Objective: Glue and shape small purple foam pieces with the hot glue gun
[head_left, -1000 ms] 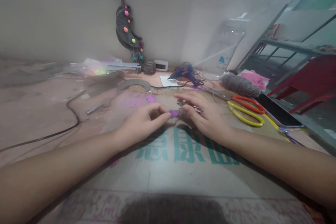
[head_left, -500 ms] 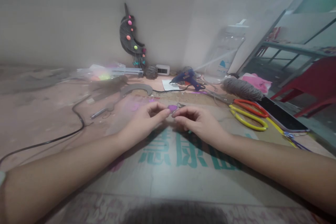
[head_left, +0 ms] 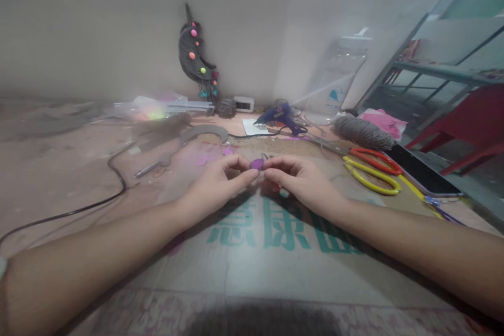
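Observation:
Between my fingertips is a small purple piece (head_left: 257, 164), with a thin dark grey strand along its edge; its exact kind is too small to make out. My left hand (head_left: 222, 179) pinches the piece between thumb and forefinger from the left. On the right side, my right hand (head_left: 305, 181) has thumb and fingers closed at the piece's edge, where a bit of grey strand (head_left: 264, 156) sticks up. Both hands are just above a cardboard sheet (head_left: 252, 273) printed with green characters. Purple scraps (head_left: 227, 151) lie beyond my left hand.
Scissors (head_left: 372, 176) with red and yellow handles, a phone (head_left: 423, 170) and grey yarn (head_left: 362, 131) lie to the right. Behind are a blue glue gun (head_left: 281, 117), a clear bottle (head_left: 334, 81) and a decorated grey crescent (head_left: 192, 55). A black cable (head_left: 98, 205) crosses the left.
My left thumb has moved slightly right along the purple piece, and the right fingers have shifted a little. The piece is tilted differently, with its grey edge showing more.

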Tool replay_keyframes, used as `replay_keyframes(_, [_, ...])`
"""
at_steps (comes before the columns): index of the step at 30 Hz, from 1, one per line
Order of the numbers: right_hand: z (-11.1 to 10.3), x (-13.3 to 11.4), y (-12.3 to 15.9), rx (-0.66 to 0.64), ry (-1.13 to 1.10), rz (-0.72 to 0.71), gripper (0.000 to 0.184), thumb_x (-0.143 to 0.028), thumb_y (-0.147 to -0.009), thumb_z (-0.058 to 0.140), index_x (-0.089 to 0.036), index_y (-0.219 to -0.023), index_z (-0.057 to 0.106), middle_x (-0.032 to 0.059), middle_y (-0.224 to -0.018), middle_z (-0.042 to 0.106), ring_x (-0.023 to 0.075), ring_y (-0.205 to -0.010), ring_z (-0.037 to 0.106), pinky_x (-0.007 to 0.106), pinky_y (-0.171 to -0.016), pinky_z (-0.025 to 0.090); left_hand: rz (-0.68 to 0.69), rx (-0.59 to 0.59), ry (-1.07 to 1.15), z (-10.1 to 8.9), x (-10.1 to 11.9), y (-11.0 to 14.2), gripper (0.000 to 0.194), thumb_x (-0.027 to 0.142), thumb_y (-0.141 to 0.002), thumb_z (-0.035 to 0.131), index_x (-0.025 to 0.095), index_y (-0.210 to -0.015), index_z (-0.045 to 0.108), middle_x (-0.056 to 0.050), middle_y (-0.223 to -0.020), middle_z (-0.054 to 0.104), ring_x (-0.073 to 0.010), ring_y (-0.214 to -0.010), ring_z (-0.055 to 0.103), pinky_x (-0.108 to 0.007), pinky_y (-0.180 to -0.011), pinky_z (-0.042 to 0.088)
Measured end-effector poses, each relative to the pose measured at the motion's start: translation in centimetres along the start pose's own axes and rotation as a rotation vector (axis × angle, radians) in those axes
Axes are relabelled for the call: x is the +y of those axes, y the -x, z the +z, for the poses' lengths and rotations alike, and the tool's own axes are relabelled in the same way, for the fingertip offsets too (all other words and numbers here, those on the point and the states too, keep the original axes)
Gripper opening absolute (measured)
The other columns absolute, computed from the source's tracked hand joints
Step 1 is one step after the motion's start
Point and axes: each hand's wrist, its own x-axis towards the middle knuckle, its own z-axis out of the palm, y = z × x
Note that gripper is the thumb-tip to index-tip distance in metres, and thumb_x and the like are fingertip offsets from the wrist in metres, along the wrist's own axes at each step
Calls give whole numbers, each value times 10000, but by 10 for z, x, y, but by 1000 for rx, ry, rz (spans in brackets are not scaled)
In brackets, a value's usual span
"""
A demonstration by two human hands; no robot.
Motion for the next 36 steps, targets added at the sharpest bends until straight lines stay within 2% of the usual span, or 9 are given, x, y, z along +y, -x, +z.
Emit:
replay_keyframes(3, [-1, 1, 0, -12, -7, 6, 209, -290, -777, 695, -169, -946, 679, -14, -737, 654, 86, -598, 566, 246, -597, 486, 17, -8, -33, 1, 2, 2, 278, 462, -867, 594, 187, -836, 580, 6, -793, 646, -143, -741, 609, -264, -666, 453])
replay_keyframes(6, [0, 0, 1, 11, 29, 7, 175, -291, -765, 697, -168, -889, 693, -8, -731, 661, 95, -609, 571, 253, -601, 485, 46, -1, -128, 1, 4, 3, 271, 456, -871, 581, 189, -826, 592, 0, -807, 651, -155, -764, 612, -275, -690, 460])
replay_keyframes(16, [0, -5, 0, -6, 31, 56, 255, -390, -708, 744, -163, -752, 634, -41, -597, 573, 84, -545, 513, 235, -548, 438, 129, -47, -263, 2, 2, 3, 224, 399, -885, 566, 187, -817, 588, -17, -833, 632, -167, -796, 590, -303, -726, 464])
replay_keyframes(19, [-1, -5, 1, -10, 87, 52, 229, -374, -743, 714, -161, -765, 635, -29, -620, 592, 88, -553, 520, 241, -561, 444, 148, -28, -176, 2, -2, 2, 187, 317, -897, 555, 196, -1039, 570, -47, -989, 647, -178, -912, 617, -319, -801, 492])
replay_keyframes(22, [-1, -7, 4, -45, 160, 61, 189, -341, -757, 703, -162, -773, 646, -18, -632, 619, 95, -564, 541, 242, -571, 453, 132, -7, -83, 2, -2, 3, 421, 241, -909, 523, 235, -1322, 440, -83, -1173, 621, -185, -1067, 612, -341, -909, 490])
replay_keyframes(25, [0, -10, 8, -132, 232, 43, 145, -308, -777, 688, -166, -763, 661, -14, -633, 632, 100, -577, 555, 236, -563, 448, 171, -151, -44, 1, 0, 5, 514, 214, -913, 510, 260, -1412, 394, -82, -1164, 646, -179, -1056, 628, -338, -916, 501])
replay_keyframes(27, [1, -10, 10, -165, 271, 18, 139, -304, -789, 676, -170, -752, 666, -10, -644, 633, 103, -590, 557, 236, -560, 443, 192, -208, -39, 1, 1, 5, 461, 231, -900, 541, 248, -1356, 480, -80, -1166, 660, -183, -1037, 638, -328, -894, 514])
replay_keyframes(31, [1, -9, 12, -185, 318, 7, 148, -317, -803, 657, -171, -777, 664, -7, -672, 630, 102, -601, 547, 237, -566, 432, 136, -166, -66, 1, 0, 2, 213, 241, -877, 559, 226, -1059, 668, -37, -1042, 713, -179, -954, 660, -308, -847, 520])
replay_keyframes(36, [-1, -12, 12, -196, 370, 7, 143, -303, -818, 625, -166, -778, 628, -10, -678, 605, 96, -597, 523, 231, -559, 418, 79, -69, -71, 0, 2, 1, 129, 247, -850, 558, 207, -903, 670, -7, -905, 710, -160, -864, 652, -287, -797, 505])
